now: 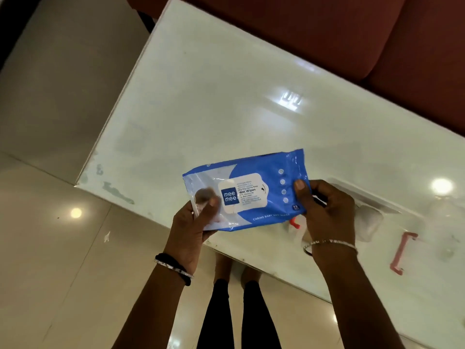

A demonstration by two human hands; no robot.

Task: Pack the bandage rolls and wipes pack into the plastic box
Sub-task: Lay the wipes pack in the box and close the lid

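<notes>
White glass tabletop (226, 96), glossy tiled floor below: a person holds a blue pack of wet wipes (247, 191) in the air over the near edge, one end in each hand.

Both hands are closed on the pack, the left hand (192, 227) pinching its clear left end and the right hand (327, 212) gripping the right seam, label facing up. The clear plastic box (372, 217) with pink latches (400, 253) sits on the tabletop just beyond the right hand, with something white inside that could be a bandage roll, though it is too blurred to say. The wipes step appears to be in hand; the next move would call for carrying the pack rightward and lowering it flat into the box.
</notes>
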